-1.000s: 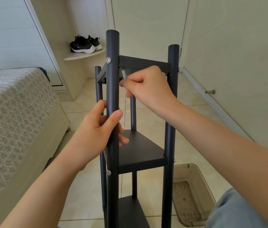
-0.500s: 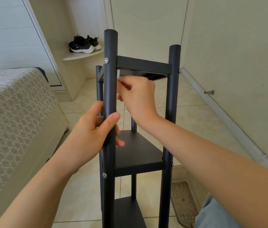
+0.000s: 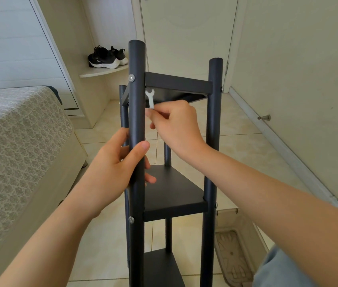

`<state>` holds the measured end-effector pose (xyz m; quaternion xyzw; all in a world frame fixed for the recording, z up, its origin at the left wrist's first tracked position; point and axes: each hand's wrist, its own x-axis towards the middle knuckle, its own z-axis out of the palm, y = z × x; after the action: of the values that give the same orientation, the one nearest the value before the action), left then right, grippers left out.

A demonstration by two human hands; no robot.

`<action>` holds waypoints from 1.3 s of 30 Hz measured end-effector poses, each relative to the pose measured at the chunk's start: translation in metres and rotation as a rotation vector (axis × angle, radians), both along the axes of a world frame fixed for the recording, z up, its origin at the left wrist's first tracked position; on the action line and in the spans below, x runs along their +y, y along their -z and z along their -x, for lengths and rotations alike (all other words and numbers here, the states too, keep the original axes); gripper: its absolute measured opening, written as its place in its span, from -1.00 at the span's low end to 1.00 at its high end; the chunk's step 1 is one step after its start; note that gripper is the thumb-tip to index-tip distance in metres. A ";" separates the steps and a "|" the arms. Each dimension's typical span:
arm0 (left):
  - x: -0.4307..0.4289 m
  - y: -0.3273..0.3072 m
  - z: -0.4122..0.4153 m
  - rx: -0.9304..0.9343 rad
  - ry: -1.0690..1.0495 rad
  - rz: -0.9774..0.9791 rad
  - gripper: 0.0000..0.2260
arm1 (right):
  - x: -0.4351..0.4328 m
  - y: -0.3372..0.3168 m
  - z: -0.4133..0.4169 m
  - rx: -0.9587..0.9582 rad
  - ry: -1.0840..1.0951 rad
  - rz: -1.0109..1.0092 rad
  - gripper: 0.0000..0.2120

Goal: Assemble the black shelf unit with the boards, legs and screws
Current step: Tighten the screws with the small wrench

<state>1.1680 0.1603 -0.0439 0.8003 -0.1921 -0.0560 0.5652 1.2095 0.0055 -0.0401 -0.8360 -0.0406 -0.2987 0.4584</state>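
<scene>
Left hand (image 3: 110, 168) wrapped round the front leg (image 3: 136, 59); right hand (image 3: 176, 123) pinched a small white spanner (image 3: 150, 99), its head up under the top board (image 3: 178, 84)

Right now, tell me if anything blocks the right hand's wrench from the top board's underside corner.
Nothing visible does. The right hand pinches the white wrench, whose head is up at the underside of the top board, just right of the near leg that the left hand grips. Whether it sits on a nut I cannot tell.
</scene>
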 end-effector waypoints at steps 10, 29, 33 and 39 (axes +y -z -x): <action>0.001 0.000 0.002 0.028 0.020 0.024 -0.63 | -0.018 -0.028 0.022 0.084 -0.081 -0.027 -0.80; -0.004 -0.003 0.007 0.001 0.016 -0.013 -0.66 | -0.002 0.005 -0.002 -0.263 0.046 0.032 -0.62; -0.006 -0.004 0.006 -0.009 0.013 -0.026 -0.67 | 0.007 0.007 -0.009 -0.322 0.102 0.003 -0.56; -0.008 -0.005 0.006 -0.025 0.012 -0.031 -0.65 | 0.005 0.014 -0.018 -0.366 0.145 -0.045 -0.73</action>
<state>1.1621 0.1518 -0.0387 0.8085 -0.2030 -0.0525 0.5499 1.2272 0.0102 -0.0539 -0.7580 -0.0564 -0.4789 0.4391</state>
